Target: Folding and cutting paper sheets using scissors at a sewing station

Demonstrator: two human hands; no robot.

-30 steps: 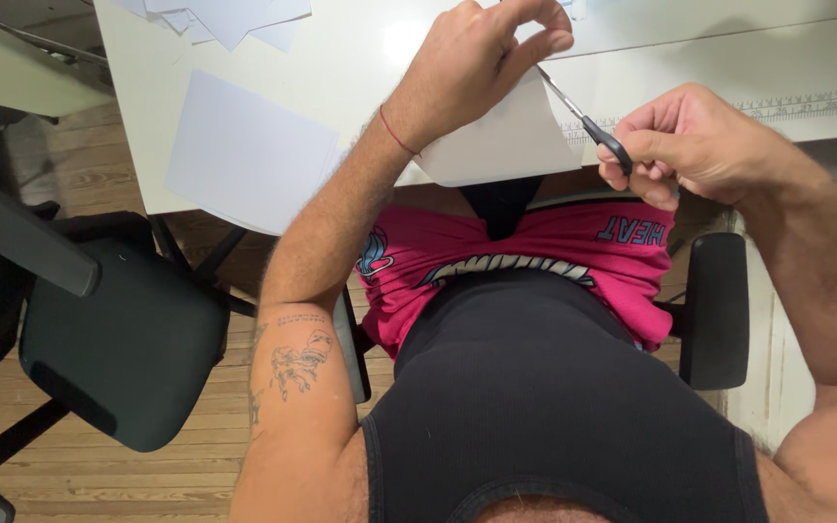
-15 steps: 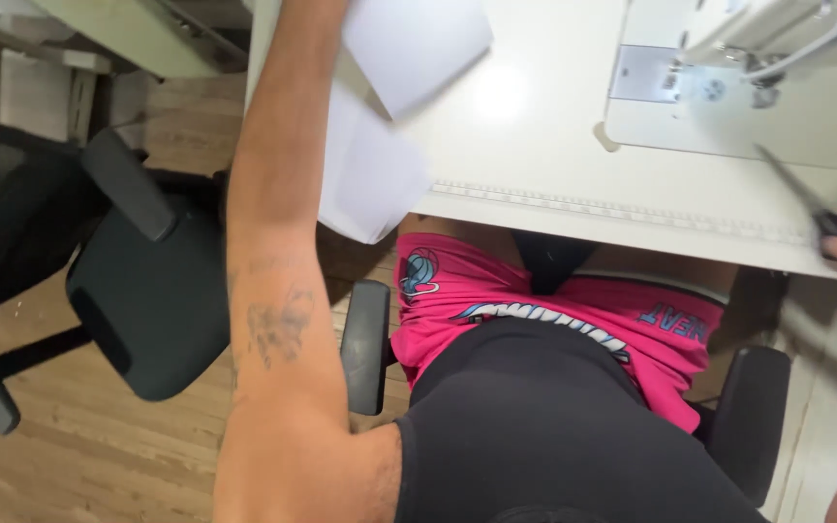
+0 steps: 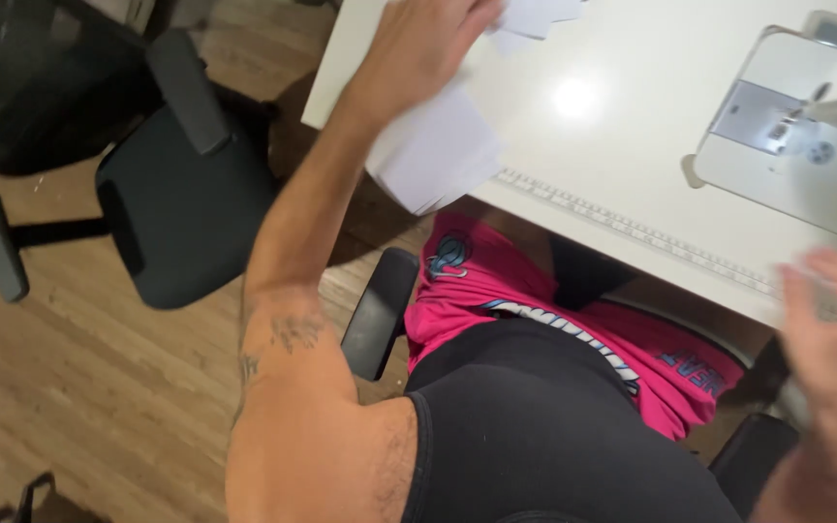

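My left hand [image 3: 417,50] reaches out over the white table [image 3: 632,116], near its left edge. Its fingers rest against small white paper pieces [image 3: 535,15] at the top of the view. A larger white sheet [image 3: 438,150] lies under the wrist and hangs over the table's front edge. Whether the hand grips any paper is not clear. My right hand [image 3: 835,339] is a blur at the lower right, in front of the table edge. What it holds is hidden by the blur. I sit in pink shorts and a black top.
A white sewing machine [image 3: 796,136] stands on the table at the right. A measuring strip [image 3: 632,232] runs along the table's front edge. A black office chair [image 3: 176,194] stands on the wooden floor to my left, and the armrest [image 3: 380,310] of my own chair is by my left hip.
The view has swung right and down. My left arm has stretched to the papers at the table's left. My right hand, which held scissors at the paper, has dropped to the lower right.
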